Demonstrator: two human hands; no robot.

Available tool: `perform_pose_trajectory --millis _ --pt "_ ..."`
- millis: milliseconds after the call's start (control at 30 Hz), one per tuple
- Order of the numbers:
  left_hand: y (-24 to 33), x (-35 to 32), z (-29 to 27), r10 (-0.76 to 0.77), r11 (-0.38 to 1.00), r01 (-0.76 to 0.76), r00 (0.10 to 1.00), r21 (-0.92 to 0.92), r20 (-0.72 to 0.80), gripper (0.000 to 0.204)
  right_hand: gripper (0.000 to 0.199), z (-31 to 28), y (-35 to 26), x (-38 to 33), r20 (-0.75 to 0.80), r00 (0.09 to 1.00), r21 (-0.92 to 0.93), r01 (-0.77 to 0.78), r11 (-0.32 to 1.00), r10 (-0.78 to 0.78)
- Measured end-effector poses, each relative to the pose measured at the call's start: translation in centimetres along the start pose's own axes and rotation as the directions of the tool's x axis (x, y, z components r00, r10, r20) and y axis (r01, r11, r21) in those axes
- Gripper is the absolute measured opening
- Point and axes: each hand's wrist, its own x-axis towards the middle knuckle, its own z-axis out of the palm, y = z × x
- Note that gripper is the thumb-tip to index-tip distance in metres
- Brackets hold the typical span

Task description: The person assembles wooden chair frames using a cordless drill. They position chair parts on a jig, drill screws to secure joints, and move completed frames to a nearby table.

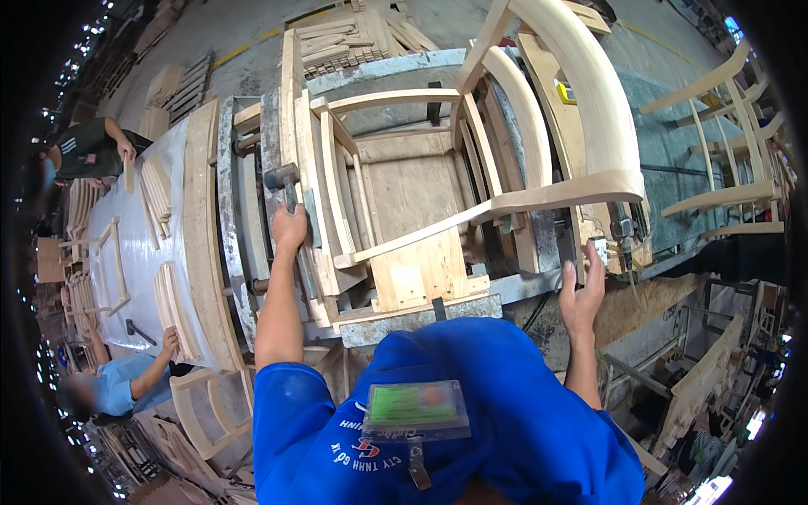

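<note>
A: Hands?
B: Right hand is loosely open, fingers apart, by a white block; can't tell if they touch. Left hand is wrapped round a hammer.
A: And the chair?
B: Sitting in the metal clamp, mostly between and beyond the hands. Wood stack on the floor way behind.

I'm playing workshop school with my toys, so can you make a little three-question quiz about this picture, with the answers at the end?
1. Which of the person's hands holds the hammer, left or right?
2. True or false: the right hand is gripping the wooden chair frame.
3. What colour is the person's shirt?
a) red
b) blue
c) yellow

Key:
1. The left hand.
2. False: that hand is open and apart from the frame.
3. b) blue.
</note>
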Motion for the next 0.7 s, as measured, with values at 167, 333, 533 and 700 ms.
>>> perform_pose_trajectory --millis 167,333,533,700 --pt "2.6 -1.8 -1.9 -0.062 0.725 0.199 0.972 -0.66 0.225 0.027 0.036 3.0 -3.5 -0.2 0.236 0.969 0.428 -0.17 0.887 0.072" --pt "11.5 -9.7 -1.6 0.037 0.294 0.053 0.997 -0.954 0.067 0.022 0.048 8.9 -12.9 2.6 0.642 0.735 0.621 -0.331 0.71 -0.218" --pt "14.9 -15.7 -0.2 0.287 0.087 -0.056 0.957 -0.995 -0.029 0.025 0.046 13.3 -20.9 4.7 0.948 0.232 0.314 -0.578 0.754 -0.217" --pt "6.9 -17.0 -2.0 0.326 0.548 -0.163 0.945 -0.82 0.029 0.023 0.03 11.9 -19.8 4.7 0.874 0.461 0.356 -0.39 0.849 -0.154"
